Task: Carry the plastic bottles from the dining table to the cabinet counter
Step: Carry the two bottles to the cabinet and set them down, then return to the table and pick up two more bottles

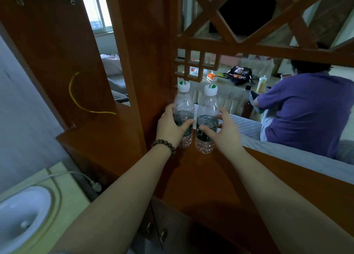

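Note:
Two clear plastic bottles with white caps and dark green labels stand upright side by side on the brown wooden cabinet counter (201, 177), close to the cabinet's upright post. My left hand (169, 127), with a bead bracelet at the wrist, grips the left bottle (183, 104) around its middle, thumb across the label. My right hand (226, 133) wraps around the right bottle (208, 106), thumb in front of the label and fingers behind it. Both bottle bases touch the counter.
A wooden lattice screen (197, 66) hangs just above the bottle caps. A person in a purple shirt (306, 110) sits beyond the counter at right. Behind them is a table (229, 93) with bags and a bottle. A white appliance (24, 215) sits lower left.

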The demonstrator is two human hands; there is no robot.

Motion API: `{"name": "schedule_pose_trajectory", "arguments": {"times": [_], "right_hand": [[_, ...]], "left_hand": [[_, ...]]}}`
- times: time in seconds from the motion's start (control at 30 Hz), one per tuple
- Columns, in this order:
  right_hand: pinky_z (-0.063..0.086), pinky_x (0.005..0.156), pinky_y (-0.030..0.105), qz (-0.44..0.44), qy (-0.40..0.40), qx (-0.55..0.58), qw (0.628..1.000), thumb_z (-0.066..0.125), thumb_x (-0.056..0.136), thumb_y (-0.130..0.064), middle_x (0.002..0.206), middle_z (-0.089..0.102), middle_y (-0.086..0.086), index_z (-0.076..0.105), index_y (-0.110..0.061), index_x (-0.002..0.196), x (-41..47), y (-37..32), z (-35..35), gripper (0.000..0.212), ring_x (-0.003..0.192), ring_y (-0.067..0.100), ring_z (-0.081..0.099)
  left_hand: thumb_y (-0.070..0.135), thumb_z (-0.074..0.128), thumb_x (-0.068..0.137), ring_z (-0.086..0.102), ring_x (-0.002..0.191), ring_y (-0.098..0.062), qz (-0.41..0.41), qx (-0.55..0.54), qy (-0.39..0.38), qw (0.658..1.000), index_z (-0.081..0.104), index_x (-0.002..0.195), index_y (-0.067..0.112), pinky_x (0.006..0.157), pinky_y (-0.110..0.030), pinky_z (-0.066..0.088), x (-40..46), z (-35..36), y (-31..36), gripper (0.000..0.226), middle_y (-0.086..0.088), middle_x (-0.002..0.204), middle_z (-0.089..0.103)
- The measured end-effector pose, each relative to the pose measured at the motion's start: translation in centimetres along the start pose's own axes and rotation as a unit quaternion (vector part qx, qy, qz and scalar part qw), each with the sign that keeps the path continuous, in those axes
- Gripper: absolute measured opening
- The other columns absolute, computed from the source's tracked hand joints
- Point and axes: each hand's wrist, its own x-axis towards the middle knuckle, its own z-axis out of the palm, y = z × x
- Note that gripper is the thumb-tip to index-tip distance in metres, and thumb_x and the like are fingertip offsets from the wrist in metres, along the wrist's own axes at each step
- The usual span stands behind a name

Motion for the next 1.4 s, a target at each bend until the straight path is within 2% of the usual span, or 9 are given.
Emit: {"name": "schedule_pose_trajectory", "arguments": {"times": [0.1, 0.23, 0.33, 0.5, 0.57, 0.77, 0.87, 1.0, 1.4], "right_hand": [[0.052, 0.084, 0.034, -0.001, 0.005, 0.011, 1.000, 0.076, 0.073, -0.044, 0.124, 0.057, -0.002, 0.036, -0.023, 0.141, -0.1, 0.0, 0.0, 0.081, 0.109, 0.016, 0.058], [0.045, 0.078, 0.025, 0.006, 0.000, 0.036, 0.999, 0.077, 0.074, -0.039, 0.122, 0.057, -0.004, 0.036, -0.025, 0.142, -0.4, -0.2, -0.2, 0.080, 0.103, 0.008, 0.054], [0.040, 0.083, 0.025, 0.004, -0.006, 0.032, 0.999, 0.078, 0.073, -0.040, 0.126, 0.057, -0.003, 0.036, -0.026, 0.141, -0.7, -0.2, -0.4, 0.081, 0.113, 0.011, 0.052], [0.040, 0.103, 0.039, 0.035, -0.024, -0.037, 0.998, 0.066, 0.077, -0.056, 0.140, 0.048, 0.007, 0.034, -0.016, 0.144, -1.5, 0.3, -0.9, 0.085, 0.130, 0.022, 0.042], [0.034, 0.109, 0.042, 0.040, -0.032, -0.080, 0.995, 0.058, 0.082, -0.059, 0.143, 0.044, 0.010, 0.034, -0.011, 0.144, -2.6, 0.4, -1.4, 0.082, 0.134, 0.024, 0.036], [0.035, 0.100, 0.034, -0.041, 0.003, -0.128, 0.991, 0.051, 0.090, -0.052, 0.133, 0.049, 0.008, 0.046, -0.012, 0.133, -7.7, 0.6, -2.2, 0.058, 0.125, 0.023, 0.040], [0.032, 0.110, 0.039, -0.106, -0.019, -0.158, 0.982, 0.046, 0.093, -0.050, 0.137, 0.050, 0.010, 0.047, -0.011, 0.135, -9.4, 0.6, -1.5, 0.057, 0.131, 0.025, 0.038], [0.019, 0.118, 0.044, -0.149, -0.092, -0.170, 0.970, 0.037, 0.096, -0.052, 0.151, 0.036, 0.005, 0.036, -0.017, 0.144, -11.4, -0.2, 0.4, 0.060, 0.144, 0.022, 0.021], [0.011, 0.120, 0.042, -0.273, -0.279, -0.123, 0.913, 0.028, 0.096, -0.056, 0.156, 0.027, 0.000, 0.029, -0.024, 0.148, -20.6, -7.6, 9.2, 0.060, 0.147, 0.019, 0.013]], "left_hand": [[0.043, 0.077, 0.073, 0.055, 0.116, -0.016, -0.012, -0.006, -0.008, 1.000, 0.041, 0.136, 0.021, 0.092, -0.026, 0.046, -0.2, -0.1, 0.2, 0.075, 0.000, 0.127, 0.056], [0.048, 0.078, 0.071, 0.047, 0.127, -0.021, -0.038, 0.011, -0.024, 0.999, 0.027, 0.146, 0.016, 0.102, -0.036, 0.044, -0.4, -0.3, 0.5, 0.097, -0.005, 0.140, 0.048], [0.053, 0.076, 0.070, 0.047, 0.128, -0.022, -0.046, 0.029, -0.026, 0.998, 0.024, 0.147, 0.015, 0.102, -0.038, 0.045, -0.7, -0.5, 0.7, 0.100, -0.006, 0.141, 0.047], [0.052, 0.063, 0.083, 0.043, 0.130, -0.021, -0.021, 0.087, -0.020, 0.996, 0.022, 0.149, 0.012, 0.094, -0.024, 0.036, -2.4, -1.3, 1.2, 0.087, -0.009, 0.146, 0.039], [0.050, 0.057, 0.088, 0.039, 0.134, -0.022, -0.011, 0.115, -0.016, 0.993, 0.021, 0.150, 0.012, 0.099, -0.028, 0.036, -3.5, -1.5, 1.4, 0.081, -0.009, 0.150, 0.034], [0.045, 0.050, 0.093, 0.036, 0.135, -0.023, 0.030, 0.217, -0.004, 0.976, 0.031, 0.146, 0.009, 0.110, -0.032, 0.028, -8.0, -2.1, 1.4, 0.067, -0.010, 0.147, 0.040], [0.049, 0.045, 0.093, 0.032, 0.138, -0.024, 0.037, 0.283, -0.005, 0.958, 0.032, 0.146, 0.009, 0.115, -0.037, 0.024, -10.5, -2.5, 0.8, 0.068, -0.012, 0.149, 0.038], [0.052, 0.042, 0.093, 0.029, 0.141, -0.022, -0.009, 0.323, 0.016, 0.946, 0.032, 0.147, 0.014, 0.117, -0.038, 0.023, -14.0, -4.0, -0.4, 0.067, -0.008, 0.151, 0.037], [0.053, 0.038, 0.093, 0.026, 0.142, -0.021, -0.213, 0.403, 0.120, 0.882, 0.026, 0.150, 0.016, 0.117, -0.041, 0.019, -27.6, -14.9, -3.8, 0.069, -0.005, 0.153, 0.033]]}}
